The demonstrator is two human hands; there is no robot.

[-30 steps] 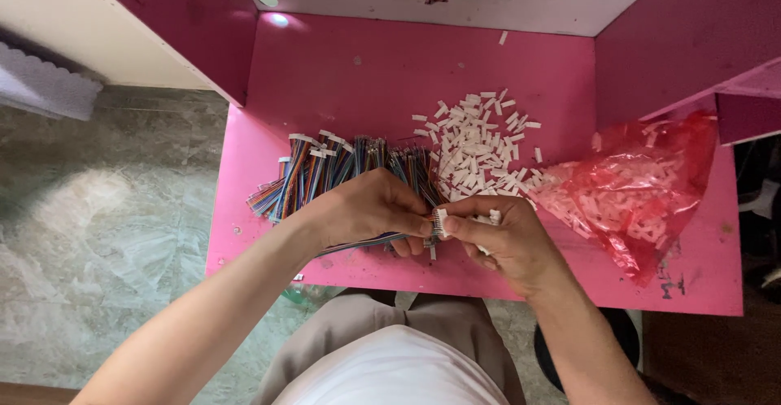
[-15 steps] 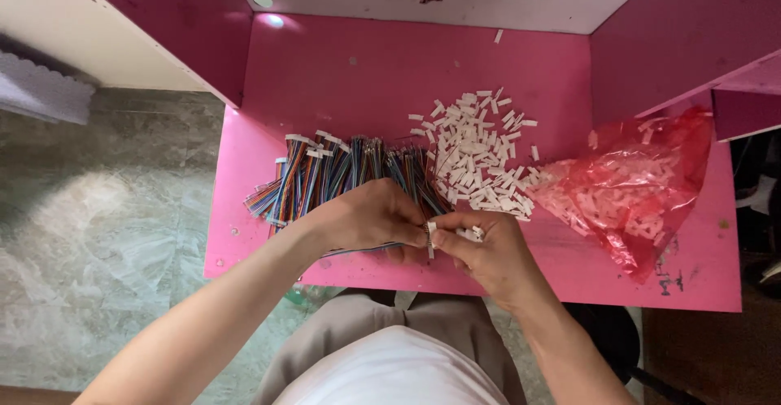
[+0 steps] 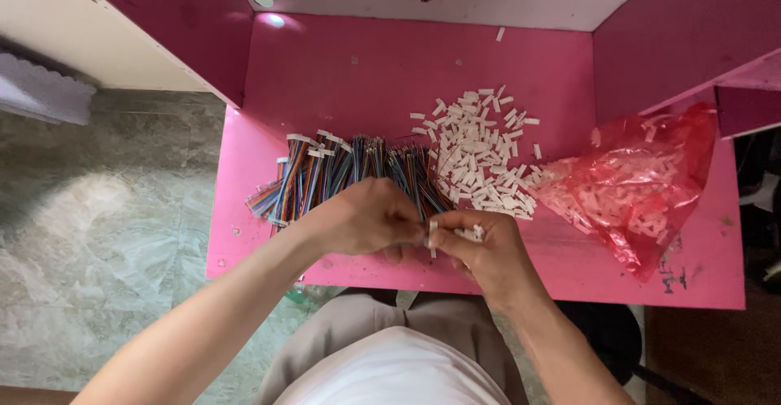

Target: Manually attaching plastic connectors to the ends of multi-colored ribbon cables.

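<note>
My left hand (image 3: 366,218) and my right hand (image 3: 480,250) meet over the front edge of a pink table (image 3: 342,71). Between their fingertips I pinch a small white plastic connector (image 3: 432,230) joined to thin coloured wires. My right hand also keeps a few more white connectors (image 3: 470,232) in its fingers. Just behind my left hand lies a bundle of multicoloured ribbon wires (image 3: 342,173), some with white ends. A loose pile of white connectors (image 3: 480,157) sits behind my right hand.
A red plastic bag (image 3: 643,185) with more white connectors lies at the table's right. Magenta side walls (image 3: 683,31) box in the back of the table. A marbled grey-green floor (image 3: 98,210) is to the left. My lap is under the front edge.
Both hands have shifted slightly left and closer together along the table's front edge. The connector stays pinched between them.
</note>
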